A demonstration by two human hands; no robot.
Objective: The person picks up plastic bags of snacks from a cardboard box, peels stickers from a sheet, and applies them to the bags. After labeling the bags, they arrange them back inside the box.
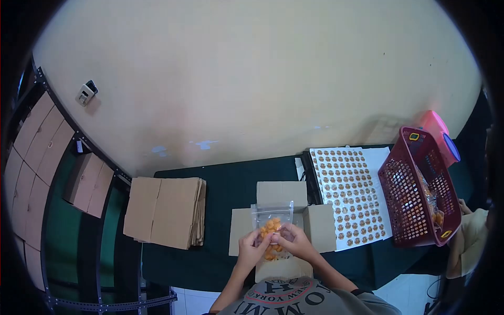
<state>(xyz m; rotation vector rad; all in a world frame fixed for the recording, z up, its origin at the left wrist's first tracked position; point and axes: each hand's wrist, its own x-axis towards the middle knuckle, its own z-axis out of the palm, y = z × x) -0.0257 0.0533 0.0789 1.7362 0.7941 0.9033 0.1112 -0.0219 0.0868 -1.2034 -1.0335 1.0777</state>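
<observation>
Holds a clear pouch of glossy film above the open box, with the ridged zip strip turned away from the body. Shows lumpy orange pieces through the film. Grips the pouch's left side with the left hand, fingers bent and closed on it; grips the right side with the right hand, fingers likewise closed, thumbs near each other at the front. Spreads stiff brown cardboard flaps outward around the box, on a surface draped in dark green cloth. Has, left of the box, a stack of flattened, creased cardboard with layered edges; right of the box, a flat white sheet with rows of round stickers; farther right of the box, a maroon basket of perforated plastic, with shiny packets inside.
</observation>
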